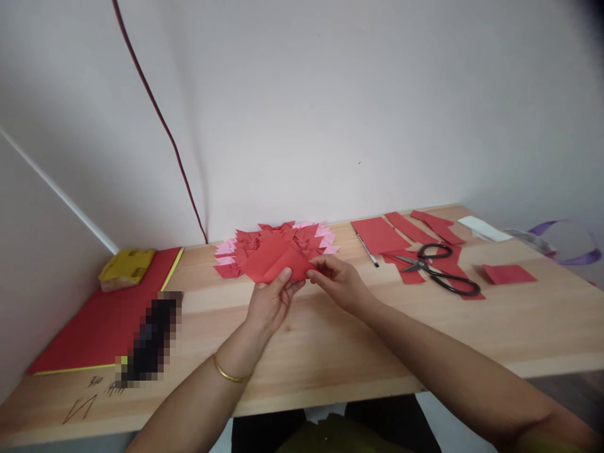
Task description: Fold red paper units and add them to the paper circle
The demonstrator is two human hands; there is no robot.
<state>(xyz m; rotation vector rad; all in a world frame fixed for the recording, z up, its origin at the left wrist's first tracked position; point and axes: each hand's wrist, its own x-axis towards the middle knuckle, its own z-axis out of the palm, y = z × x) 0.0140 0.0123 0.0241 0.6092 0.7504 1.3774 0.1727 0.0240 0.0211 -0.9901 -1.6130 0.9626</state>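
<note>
Both hands hold one folded red paper piece [276,259] just above the wooden table [358,340]. My left hand [271,302] pinches its near lower edge with thumb and fingers. My right hand [337,281] grips its right corner, fingers closed on the paper. Right behind the held piece lies a pile of several folded red and pink paper pieces [283,242], fanned out near the wall. A gold bangle [229,372] sits on my left wrist.
Black scissors [441,269] lie on red paper strips [410,236] to the right, with a pen [367,249] beside them. A red square [507,274] and purple ribbon [566,242] are far right. A red sheet stack [104,321], a yellow pack [126,267] and a blurred dark object [148,340] lie left.
</note>
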